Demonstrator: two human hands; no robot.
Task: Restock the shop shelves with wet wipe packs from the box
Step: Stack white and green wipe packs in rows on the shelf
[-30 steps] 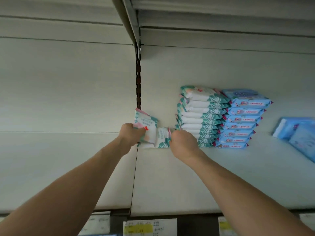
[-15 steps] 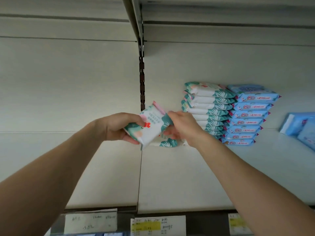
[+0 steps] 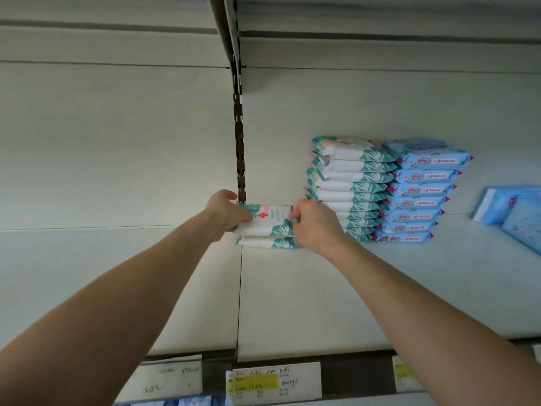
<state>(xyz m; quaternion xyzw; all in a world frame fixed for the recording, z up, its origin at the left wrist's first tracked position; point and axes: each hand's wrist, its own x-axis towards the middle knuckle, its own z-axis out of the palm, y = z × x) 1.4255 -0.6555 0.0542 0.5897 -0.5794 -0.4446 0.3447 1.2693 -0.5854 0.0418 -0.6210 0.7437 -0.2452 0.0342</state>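
A white and teal wet wipe pack [image 3: 270, 219] with a red cross lies flat on top of another white and teal pack [image 3: 268, 242] at the back of the white shelf [image 3: 307, 303]. My left hand [image 3: 225, 213] grips the top pack's left end. My right hand [image 3: 314, 225] pinches its right end. To the right rises a tall stack of white and teal packs [image 3: 348, 186]. The box is out of view.
A stack of blue wipe packs [image 3: 421, 191] stands right of the teal stack, and more blue packs [image 3: 515, 215] lie at the far right. A brown slotted upright [image 3: 239, 153] runs up the back wall. Price labels [image 3: 273, 382] line the shelf's front edge.
The pack I held tilted in the air now lies flat on the lower pack at the back of the shelf. Both hands moved forward with it.
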